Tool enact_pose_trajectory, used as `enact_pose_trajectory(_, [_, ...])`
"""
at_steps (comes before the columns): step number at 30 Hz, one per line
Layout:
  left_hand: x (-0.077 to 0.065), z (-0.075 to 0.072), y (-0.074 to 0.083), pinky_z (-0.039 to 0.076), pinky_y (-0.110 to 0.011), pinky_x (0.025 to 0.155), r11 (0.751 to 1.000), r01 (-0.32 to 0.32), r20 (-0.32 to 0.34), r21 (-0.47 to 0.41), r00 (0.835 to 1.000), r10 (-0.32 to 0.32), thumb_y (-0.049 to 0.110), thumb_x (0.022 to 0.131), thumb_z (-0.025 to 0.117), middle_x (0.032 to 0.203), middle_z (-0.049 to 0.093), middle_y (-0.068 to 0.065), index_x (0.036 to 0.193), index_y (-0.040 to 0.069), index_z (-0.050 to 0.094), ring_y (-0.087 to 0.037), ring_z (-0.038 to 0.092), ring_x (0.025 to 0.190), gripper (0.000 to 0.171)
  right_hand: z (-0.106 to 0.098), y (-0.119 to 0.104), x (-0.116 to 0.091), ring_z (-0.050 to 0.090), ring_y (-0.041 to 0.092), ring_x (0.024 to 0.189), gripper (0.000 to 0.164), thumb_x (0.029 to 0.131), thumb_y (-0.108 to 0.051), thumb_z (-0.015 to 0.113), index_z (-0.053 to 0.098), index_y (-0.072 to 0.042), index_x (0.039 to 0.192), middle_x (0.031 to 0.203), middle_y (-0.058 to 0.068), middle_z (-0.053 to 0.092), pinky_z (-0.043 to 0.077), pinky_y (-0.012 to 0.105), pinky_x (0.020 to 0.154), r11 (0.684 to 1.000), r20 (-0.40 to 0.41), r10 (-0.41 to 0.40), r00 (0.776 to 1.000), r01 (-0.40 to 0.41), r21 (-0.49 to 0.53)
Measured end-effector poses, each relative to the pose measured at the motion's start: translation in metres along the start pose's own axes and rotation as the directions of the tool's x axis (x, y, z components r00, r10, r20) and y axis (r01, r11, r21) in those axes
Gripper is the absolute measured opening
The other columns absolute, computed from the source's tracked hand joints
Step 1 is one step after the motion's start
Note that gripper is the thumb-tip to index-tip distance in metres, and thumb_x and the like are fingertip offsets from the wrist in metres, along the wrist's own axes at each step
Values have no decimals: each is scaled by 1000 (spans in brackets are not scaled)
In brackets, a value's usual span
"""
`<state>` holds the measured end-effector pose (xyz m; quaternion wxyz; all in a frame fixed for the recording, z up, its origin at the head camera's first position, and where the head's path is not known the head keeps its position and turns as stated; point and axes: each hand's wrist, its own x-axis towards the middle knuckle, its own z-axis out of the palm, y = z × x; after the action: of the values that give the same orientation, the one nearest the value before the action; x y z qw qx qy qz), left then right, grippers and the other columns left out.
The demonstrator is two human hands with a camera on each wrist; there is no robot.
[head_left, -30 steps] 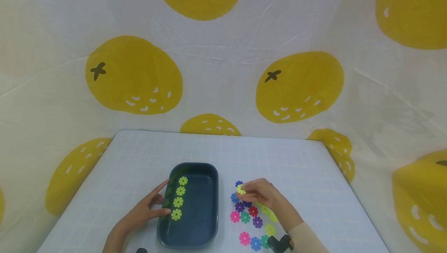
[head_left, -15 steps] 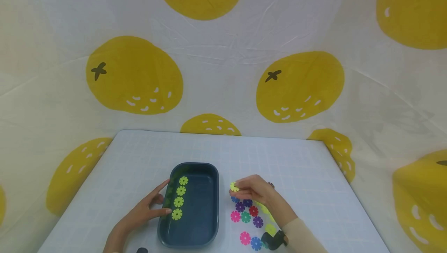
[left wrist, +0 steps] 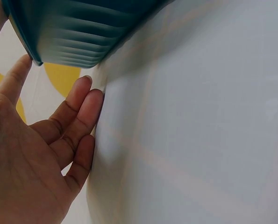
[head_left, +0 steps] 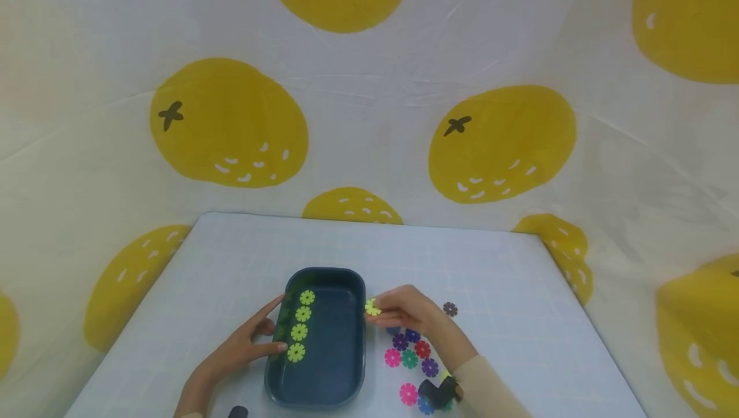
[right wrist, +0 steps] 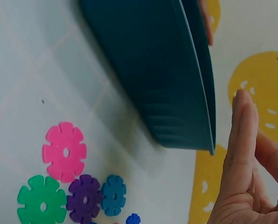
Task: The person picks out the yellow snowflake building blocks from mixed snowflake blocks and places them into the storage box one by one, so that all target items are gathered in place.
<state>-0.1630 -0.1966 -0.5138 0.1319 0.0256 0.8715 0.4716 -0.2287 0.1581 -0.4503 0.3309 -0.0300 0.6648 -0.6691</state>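
Observation:
A dark teal tray stands on the table, with several yellow-green notched snowflake discs in a row along its left side. My left hand is at the left wall, thumb on the rim and index fingertip touching the rim farther back. Its other fingers bend loosely beside the tray in the left wrist view. Between thumb and fingers my right hand pinches another yellow-green snowflake disc, right by the tray's right rim. In the right wrist view that hand shows, but the disc is hidden.
Right of the tray lie loose snowflake discs, among them pink, green, red and purple ones. The right forearm covers part of the group. A dark disc lies apart. Behind the table hangs a fruit-print cloth.
My right hand has carried the yellow-green disc leftward from above the loose discs to the tray's right rim, uncovering the dark disc. The left hand has stayed at the tray's left side.

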Motion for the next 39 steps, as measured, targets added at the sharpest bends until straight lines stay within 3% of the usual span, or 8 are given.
enact_pose_trajectory(11, [0, 1, 1, 43, -48, 91, 1000, 28, -14, 7, 1000, -28, 40, 79, 82, 113, 57, -4, 155, 38, 28, -20, 49, 106, 93, 16, -13, 12, 75, 20, 85, 29, 96, -16, 64, 67, 9, 112, 98, 17, 75, 57, 25, 72, 1000, 80, -2, 997, 1, 11])
enact_pose_trajectory(20, [0, 2, 1, 41, -53, 96, 999, 33, -26, 21, 999, -32, 42, 78, 83, 113, 57, -4, 155, 39, 28, -20, 49, 107, 95, 31, -22, 25, 75, 23, 88, 26, 95, -15, 66, 69, 8, 108, 97, 18, 75, 57, 27, 72, 999, 101, 45, 994, -47, 23])
enact_pose_trajectory(32, [-1, 2, 2, 43, -44, 89, 999, 42, -44, 26, 998, -40, 44, 77, 83, 111, 57, -3, 154, 41, 29, -19, 49, 104, 95, 62, -28, 44, 75, 27, 89, 25, 96, -9, 63, 69, 10, 111, 100, 24, 73, 58, 31, 72, 997, 185, 71, 980, -73, 7])
enact_pose_trajectory(39, [0, 3, 3, 44, -46, 90, 998, 52, -39, 25, 998, -51, 46, 76, 83, 114, 59, -3, 154, 41, 29, -19, 51, 105, 95, 80, -30, 58, 75, 27, 86, 21, 96, -8, 62, 71, 8, 107, 98, 24, 73, 58, 30, 69, 995, 235, 99, 967, -97, -19])
